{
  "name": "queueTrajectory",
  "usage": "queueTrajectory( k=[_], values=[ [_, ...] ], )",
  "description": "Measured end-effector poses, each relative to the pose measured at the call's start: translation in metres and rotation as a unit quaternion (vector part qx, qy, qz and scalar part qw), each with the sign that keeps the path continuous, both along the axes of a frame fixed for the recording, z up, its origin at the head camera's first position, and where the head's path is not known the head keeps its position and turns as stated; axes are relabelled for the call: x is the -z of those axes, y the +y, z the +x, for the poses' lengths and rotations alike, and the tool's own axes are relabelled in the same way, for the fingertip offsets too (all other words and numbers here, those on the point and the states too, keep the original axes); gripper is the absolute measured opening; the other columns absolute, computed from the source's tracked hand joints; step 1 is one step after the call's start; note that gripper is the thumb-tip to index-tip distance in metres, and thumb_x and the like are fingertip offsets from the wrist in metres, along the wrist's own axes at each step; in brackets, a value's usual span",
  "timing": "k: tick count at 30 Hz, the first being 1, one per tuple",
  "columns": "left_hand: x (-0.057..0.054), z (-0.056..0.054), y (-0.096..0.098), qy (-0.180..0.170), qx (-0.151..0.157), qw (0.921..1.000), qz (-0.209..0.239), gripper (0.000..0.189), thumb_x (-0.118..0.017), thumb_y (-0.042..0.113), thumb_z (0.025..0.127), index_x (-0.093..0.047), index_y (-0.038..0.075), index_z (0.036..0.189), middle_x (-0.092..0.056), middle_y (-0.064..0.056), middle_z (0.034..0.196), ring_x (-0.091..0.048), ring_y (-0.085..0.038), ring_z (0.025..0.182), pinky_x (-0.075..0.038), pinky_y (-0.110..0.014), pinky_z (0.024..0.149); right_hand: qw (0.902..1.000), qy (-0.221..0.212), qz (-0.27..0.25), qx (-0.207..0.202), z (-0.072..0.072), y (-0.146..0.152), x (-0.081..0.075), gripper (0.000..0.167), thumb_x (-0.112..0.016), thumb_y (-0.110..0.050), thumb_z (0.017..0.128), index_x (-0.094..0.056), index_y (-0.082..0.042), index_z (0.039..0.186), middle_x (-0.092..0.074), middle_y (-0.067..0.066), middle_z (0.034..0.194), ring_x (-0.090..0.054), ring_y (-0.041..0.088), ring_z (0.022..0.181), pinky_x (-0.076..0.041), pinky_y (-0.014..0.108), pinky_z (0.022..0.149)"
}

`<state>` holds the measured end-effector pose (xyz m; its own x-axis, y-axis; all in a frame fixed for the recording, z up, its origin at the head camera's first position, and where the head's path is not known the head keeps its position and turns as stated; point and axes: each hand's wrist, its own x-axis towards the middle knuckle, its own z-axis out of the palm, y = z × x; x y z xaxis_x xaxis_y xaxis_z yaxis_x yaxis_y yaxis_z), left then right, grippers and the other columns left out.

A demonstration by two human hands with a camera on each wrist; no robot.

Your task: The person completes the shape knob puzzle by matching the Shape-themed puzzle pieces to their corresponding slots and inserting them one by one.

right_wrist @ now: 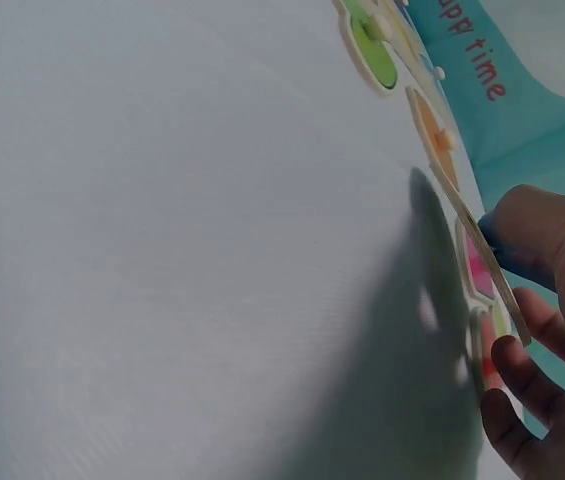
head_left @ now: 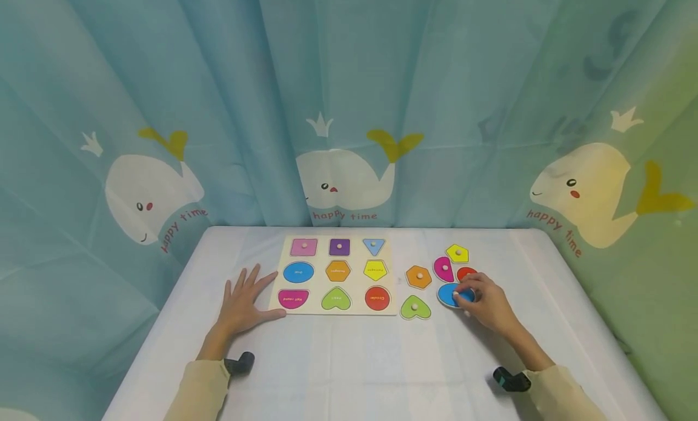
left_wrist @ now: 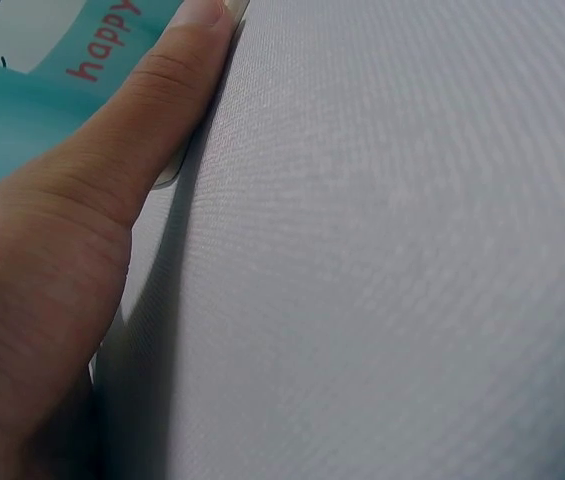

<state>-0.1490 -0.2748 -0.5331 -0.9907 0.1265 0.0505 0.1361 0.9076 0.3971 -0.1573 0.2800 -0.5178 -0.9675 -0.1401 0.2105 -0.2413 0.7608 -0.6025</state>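
Note:
My right hand (head_left: 488, 303) pinches the blue oval puzzle piece (head_left: 447, 294) near its small knob. In the right wrist view the oval piece (right_wrist: 474, 235) appears edge-on, lifted off the cloth with a shadow under it. Fingers spread, my left hand (head_left: 240, 307) rests at the left edge of the white puzzle board (head_left: 322, 283), thumb and index fingertip right at that edge. Pink rectangle (head_left: 303, 247), purple square (head_left: 339, 247) and light blue triangle (head_left: 374, 246) pieces with knobs sit in the board's far row. The other two rows show printed shapes without knobs.
Loose pieces lie right of the board: an orange hexagon (head_left: 418, 277), a green heart (head_left: 415, 308), a magenta half round (head_left: 443, 269), a yellow pentagon (head_left: 457, 253) and a red piece (head_left: 466, 272), partly hidden by my hand. A whale-print curtain (head_left: 349, 57) hangs behind the white-covered table (head_left: 349, 366).

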Motion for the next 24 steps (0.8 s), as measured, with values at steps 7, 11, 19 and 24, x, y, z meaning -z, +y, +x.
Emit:
queueTrajectory(
  k=[7,11,19,24],
  values=[
    [0.001,0.0,0.0,-0.001,-0.001,1.0,0.0,0.101,-0.082,0.065,0.072,-0.046,0.019,0.155,-0.024,-0.023,0.167,-0.009,-0.052,0.153,0.001,-0.076,0.116,0.9999,-0.007,-0.01,0.012,-0.006,-0.002,-0.011,0.013,-0.082,-0.01,0.088,-0.079,-0.004,0.099,-0.063,0.017,0.119,-0.061,0.036,0.107,-0.06,0.044,0.087],
    [0.001,0.0,0.001,-0.001,-0.002,1.0,0.001,0.101,-0.083,0.064,0.072,-0.047,0.019,0.155,-0.024,-0.023,0.167,-0.009,-0.053,0.153,0.001,-0.076,0.116,0.9997,0.014,-0.018,-0.001,-0.011,-0.008,-0.018,0.014,-0.082,-0.009,0.087,-0.079,-0.004,0.1,-0.064,0.017,0.119,-0.06,0.038,0.113,-0.058,0.055,0.092],
    [0.0,0.002,0.001,0.001,-0.005,1.0,0.002,0.102,-0.082,0.066,0.071,-0.047,0.02,0.155,-0.024,-0.022,0.167,-0.009,-0.052,0.153,0.001,-0.076,0.116,0.9967,0.067,-0.038,-0.028,-0.025,-0.025,-0.03,0.013,-0.084,-0.008,0.085,-0.079,-0.006,0.097,-0.066,0.014,0.115,-0.062,0.033,0.104,-0.06,0.044,0.083],
    [0.002,0.001,0.001,0.002,-0.003,1.0,0.002,0.101,-0.082,0.067,0.071,-0.047,0.021,0.155,-0.024,-0.021,0.167,-0.009,-0.052,0.153,0.001,-0.076,0.116,0.994,0.083,-0.058,-0.042,-0.036,-0.039,-0.035,0.013,-0.084,-0.007,0.085,-0.079,-0.004,0.096,-0.066,0.014,0.115,-0.062,0.028,0.096,-0.056,0.036,0.071]
  ],
)
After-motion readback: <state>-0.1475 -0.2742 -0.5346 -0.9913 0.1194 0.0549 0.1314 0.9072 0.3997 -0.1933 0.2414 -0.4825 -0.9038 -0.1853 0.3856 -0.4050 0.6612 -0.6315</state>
